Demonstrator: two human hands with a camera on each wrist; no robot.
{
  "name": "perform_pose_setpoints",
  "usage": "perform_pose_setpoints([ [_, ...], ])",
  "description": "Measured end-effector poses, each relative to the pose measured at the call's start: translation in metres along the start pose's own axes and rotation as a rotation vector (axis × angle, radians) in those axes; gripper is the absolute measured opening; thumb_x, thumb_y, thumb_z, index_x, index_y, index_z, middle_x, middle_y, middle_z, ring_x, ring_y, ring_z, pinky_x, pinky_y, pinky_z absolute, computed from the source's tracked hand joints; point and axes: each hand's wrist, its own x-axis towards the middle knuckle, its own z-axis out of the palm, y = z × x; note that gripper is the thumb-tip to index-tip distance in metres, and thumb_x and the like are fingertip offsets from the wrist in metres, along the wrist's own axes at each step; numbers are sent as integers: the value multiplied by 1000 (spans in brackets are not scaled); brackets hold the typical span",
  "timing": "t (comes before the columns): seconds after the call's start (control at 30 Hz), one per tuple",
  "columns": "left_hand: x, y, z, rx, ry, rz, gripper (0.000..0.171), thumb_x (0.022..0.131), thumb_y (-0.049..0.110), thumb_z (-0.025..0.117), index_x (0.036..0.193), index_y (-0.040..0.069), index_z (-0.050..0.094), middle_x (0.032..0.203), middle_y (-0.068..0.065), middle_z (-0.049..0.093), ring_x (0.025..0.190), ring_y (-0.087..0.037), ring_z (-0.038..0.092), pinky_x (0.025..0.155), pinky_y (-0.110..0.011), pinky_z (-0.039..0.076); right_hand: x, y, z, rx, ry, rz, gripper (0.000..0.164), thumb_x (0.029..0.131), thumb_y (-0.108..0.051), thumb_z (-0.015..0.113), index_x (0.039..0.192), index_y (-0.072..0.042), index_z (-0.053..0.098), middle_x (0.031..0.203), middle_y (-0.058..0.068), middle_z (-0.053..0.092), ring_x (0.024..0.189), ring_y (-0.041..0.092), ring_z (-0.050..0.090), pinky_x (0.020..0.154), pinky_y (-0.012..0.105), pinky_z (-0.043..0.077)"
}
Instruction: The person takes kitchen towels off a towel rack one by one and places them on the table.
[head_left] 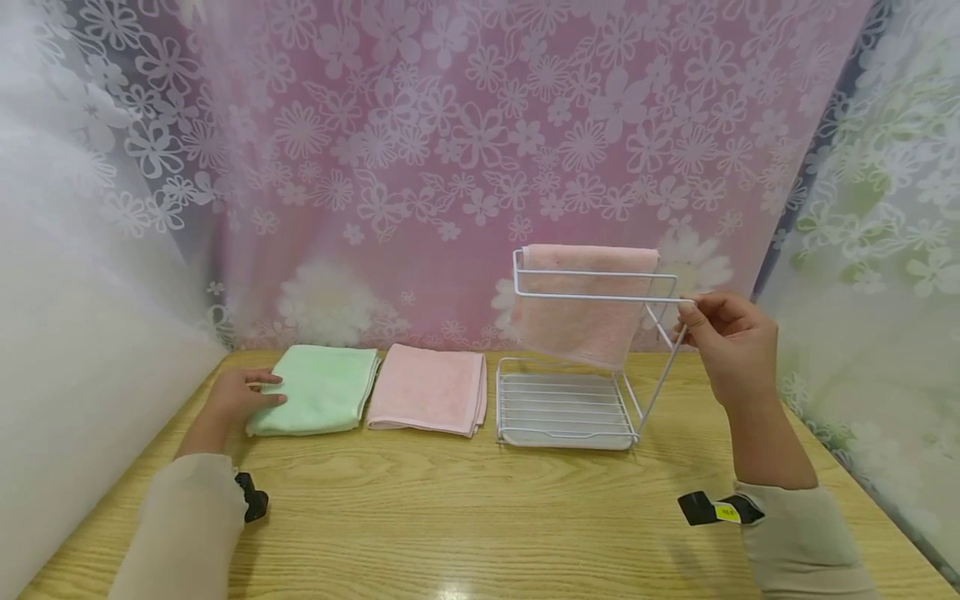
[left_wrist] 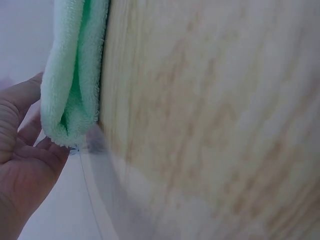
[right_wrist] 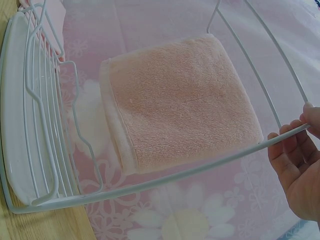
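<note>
My left hand (head_left: 242, 394) rests with its fingers at the left edge of a folded mint-green towel (head_left: 318, 389), which lies on the table. In the left wrist view, the towel's rounded fold (left_wrist: 75, 95) stands beside the fingers, some of them hidden behind it. At the upper right corner of a white wire rack (head_left: 660, 392), my right hand (head_left: 731, 346) pinches the frame between thumb and fingers. A pink towel (head_left: 577, 321) hangs over the rack's rear upper rail. Beside the green towel lies a second folded pink towel (head_left: 427, 389).
A white tray (head_left: 566, 442) sits under the rack's lower wire grid. All of it stands on a wood-grain table (head_left: 450, 517). Floral curtains (head_left: 420, 167) close in the back and sides, right behind the towels and rack.
</note>
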Motion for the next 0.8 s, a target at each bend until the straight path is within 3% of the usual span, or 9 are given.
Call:
perform_pose_setpoints([
  [0.2,-6,1,-1,-36,-4,28,62,86,24,77,134,-7,54,152,-25,29,134,-49,33,104,-57,37,-1,1,-1,-21,-2,-7,9,89,7,65,92,16,64,71,9,65,58,17,62,57,20,56],
  [0.4,-13,9,-1,-64,35,30,60,88,22,75,136,-7,52,145,-31,39,132,-49,36,102,-56,40,-1,0,-1,-26,5,8,9,89,6,66,91,15,64,71,9,65,57,19,61,57,20,55],
  [0.8,-24,28,6,-135,73,85,63,89,24,74,140,-3,49,142,-29,44,133,-45,39,97,-45,48,-1,-3,1,-24,2,8,9,89,5,66,91,15,64,72,8,65,59,16,62,58,20,56],
])
